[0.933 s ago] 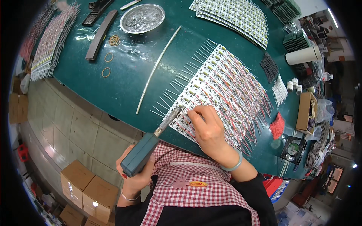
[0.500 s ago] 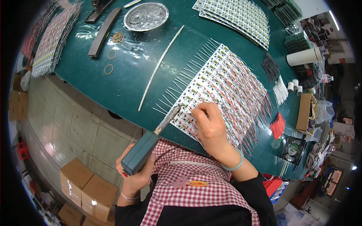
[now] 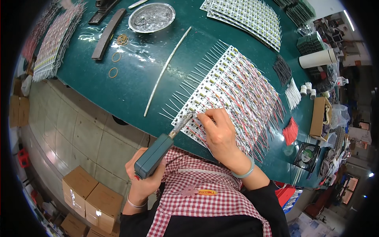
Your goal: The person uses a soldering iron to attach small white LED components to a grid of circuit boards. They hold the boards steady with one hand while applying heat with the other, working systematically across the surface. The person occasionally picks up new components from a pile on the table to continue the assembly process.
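My left hand [image 3: 139, 181] is wrapped round the dark green body of a soldering gun [image 3: 154, 155]. Its metal tip reaches up and right to a white circuit board panel [image 3: 215, 85], over the panel's near left part. The panel carries rows of small yellow and black components, with red and white wires lying across it and white wires sticking out along its left edge. My right hand [image 3: 222, 136] is over the panel, thumb and forefinger pinched close beside the gun's tip. What they grip is too small to make out.
Stacked panels [image 3: 248, 19] lie at the far right, more wired panels [image 3: 59, 43] at the far left. A foil-lined dish [image 3: 152, 29], a long solder-coloured stick [image 3: 167, 67] and rubber bands [image 3: 113, 72] are on the table. Wire bundles, including red ones [image 3: 290, 131], and a fan [image 3: 307, 157] sit right.
The soldering gun in my left hand has moved a little right and its tip has come nearer my right fingertips. My right hand has shifted slightly left.
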Motion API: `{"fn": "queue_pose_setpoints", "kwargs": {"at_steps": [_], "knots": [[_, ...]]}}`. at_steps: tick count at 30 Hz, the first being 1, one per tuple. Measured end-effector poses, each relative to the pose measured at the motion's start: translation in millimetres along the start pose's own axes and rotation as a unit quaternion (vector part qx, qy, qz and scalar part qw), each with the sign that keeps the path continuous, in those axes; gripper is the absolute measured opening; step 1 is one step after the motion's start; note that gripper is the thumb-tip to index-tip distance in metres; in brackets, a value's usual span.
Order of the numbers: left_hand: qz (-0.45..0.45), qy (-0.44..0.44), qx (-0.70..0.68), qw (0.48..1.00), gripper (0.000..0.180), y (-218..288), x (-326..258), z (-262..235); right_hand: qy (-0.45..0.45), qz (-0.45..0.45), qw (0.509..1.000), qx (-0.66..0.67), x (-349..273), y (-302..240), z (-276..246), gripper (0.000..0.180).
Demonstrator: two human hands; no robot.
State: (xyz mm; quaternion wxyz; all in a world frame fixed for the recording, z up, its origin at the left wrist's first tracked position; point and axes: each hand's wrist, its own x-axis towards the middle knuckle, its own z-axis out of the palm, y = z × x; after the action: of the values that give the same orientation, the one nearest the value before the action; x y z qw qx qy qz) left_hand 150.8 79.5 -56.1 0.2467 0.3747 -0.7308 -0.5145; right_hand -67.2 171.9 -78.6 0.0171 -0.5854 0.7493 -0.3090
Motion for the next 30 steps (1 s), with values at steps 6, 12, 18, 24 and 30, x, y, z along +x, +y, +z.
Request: {"fn": "queue_pose_setpoints", "kwargs": {"at_steps": [6, 12, 18, 24, 30], "knots": [[0.041, 0.006, 0.033, 0.999, 0.013, 4.4, 4.8, 0.1, 0.009, -0.003, 1.0, -0.012, -0.6, 0.5, 1.2, 0.03], [0.012, 0.009, -0.001, 1.0, 0.017, -3.1, -3.5, -3.2, 0.013, -0.005, 1.0, -0.011, -0.2, 0.6, 2.5, 0.029], [-0.092, 0.062, -0.081, 0.991, 0.024, 2.2, -12.1, -3.7, 0.011, -0.003, 1.0, -0.012, 0.3, -0.5, 1.4, 0.029], [-0.125, 0.072, -0.141, 0.979, 0.025, 4.4, -17.7, -5.1, 0.018, 0.001, 1.0, -0.004, 0.6, 0.9, 3.2, 0.031], [-0.122, 0.078, -0.104, 0.984, 0.026, -2.3, -26.1, -9.6, 0.046, 0.018, 0.999, 0.011, 1.4, -15.1, -15.1, 0.025]]}}
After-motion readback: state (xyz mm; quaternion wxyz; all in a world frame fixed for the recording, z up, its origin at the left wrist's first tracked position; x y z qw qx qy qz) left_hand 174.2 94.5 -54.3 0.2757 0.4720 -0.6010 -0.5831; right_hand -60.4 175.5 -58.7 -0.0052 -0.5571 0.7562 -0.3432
